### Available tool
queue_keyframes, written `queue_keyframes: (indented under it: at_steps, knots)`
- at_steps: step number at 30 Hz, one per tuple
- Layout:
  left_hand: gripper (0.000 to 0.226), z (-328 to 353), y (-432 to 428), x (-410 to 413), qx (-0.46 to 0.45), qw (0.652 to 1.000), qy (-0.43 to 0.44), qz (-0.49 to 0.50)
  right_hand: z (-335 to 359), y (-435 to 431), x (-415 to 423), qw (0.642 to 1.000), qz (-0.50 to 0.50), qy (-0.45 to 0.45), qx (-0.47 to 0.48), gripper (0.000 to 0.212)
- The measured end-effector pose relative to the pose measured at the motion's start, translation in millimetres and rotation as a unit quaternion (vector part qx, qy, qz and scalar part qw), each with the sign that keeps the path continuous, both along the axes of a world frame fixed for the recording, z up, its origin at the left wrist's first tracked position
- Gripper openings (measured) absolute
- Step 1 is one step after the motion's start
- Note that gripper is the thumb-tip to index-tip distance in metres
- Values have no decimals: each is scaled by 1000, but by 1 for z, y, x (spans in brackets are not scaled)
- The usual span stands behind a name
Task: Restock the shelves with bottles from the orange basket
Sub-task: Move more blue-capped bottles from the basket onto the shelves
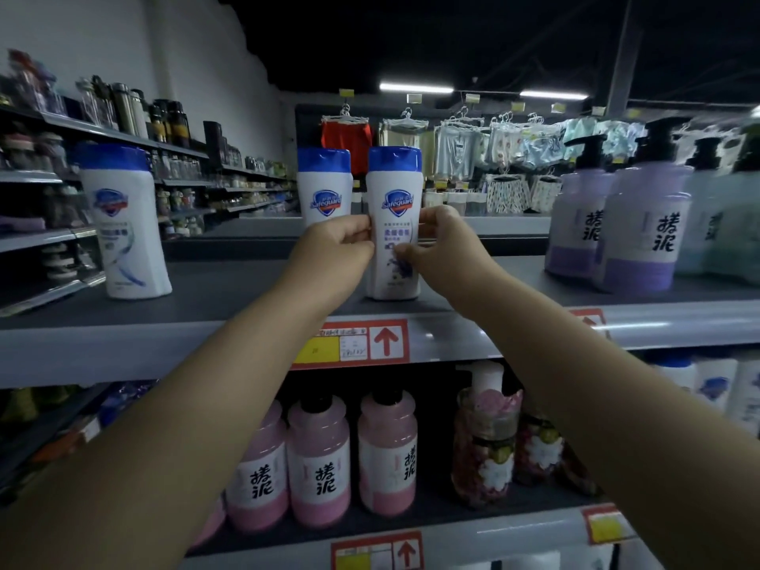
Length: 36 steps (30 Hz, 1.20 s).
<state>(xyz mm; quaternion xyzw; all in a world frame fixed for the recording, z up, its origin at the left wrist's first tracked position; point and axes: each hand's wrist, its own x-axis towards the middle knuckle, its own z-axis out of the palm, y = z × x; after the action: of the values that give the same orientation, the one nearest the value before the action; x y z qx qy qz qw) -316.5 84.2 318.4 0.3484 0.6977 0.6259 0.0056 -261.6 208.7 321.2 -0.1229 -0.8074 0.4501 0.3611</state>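
Head camera is showing the white Safeguard bottle (395, 187) with the blue cap. It is standing on the top shelf (246, 290), near the front edge.

I am holding it with both hands. My left hand (337, 248) is pinching its left side with curled fingers. My right hand (442, 244) is gripping its right side, thumb on the front.

I think I am setting it in its spot. To do this well, I should be keeping its bottom flat on the shelf and lining it up with the other Safeguard bottle (325, 187) just behind it on the left. Then I should be letting go slowly, so it is not tipping.

The bottle is standing straight up. Its long way is going up and down, its cap is pointing at the ceiling, and its label is facing me.

A bigger Safeguard bottle (125, 224) is standing well apart on the left. Purple pump bottles (641, 228) are standing on the right. Pink bottles (318, 458) are sitting on the shelf below. The orange basket is not showing.
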Motion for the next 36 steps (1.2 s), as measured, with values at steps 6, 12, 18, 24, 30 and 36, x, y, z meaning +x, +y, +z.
queue_keyframes:
  at_steps: [6, 12, 18, 24, 30, 36]
  knots:
    - [37, -1, -21, 17, 37, 999, -20, -15, 1, -23, 22, 996, -33, 71, -36, 44]
    - [33, -18, -54, 61, 119, 986, -78, -92, -17, -72, 61, 987, -6, 141, -82, 39]
    - [40, -39, -93, 105, 154, 964, -122, -177, -46, -117, 115, 976, 21, 165, -142, 27]
    - [42, -77, -116, 138, 151, 949, -177, -214, -85, -145, 159, 974, 21, 139, -180, 35]
    - [45, -103, -119, 167, 133, 946, -197, -221, -116, -146, 196, 969, 11, 120, -215, 41]
    - [45, -129, -92, 202, 132, 943, -218, -215, -143, -114, 231, 968, 7, 89, -234, 43]
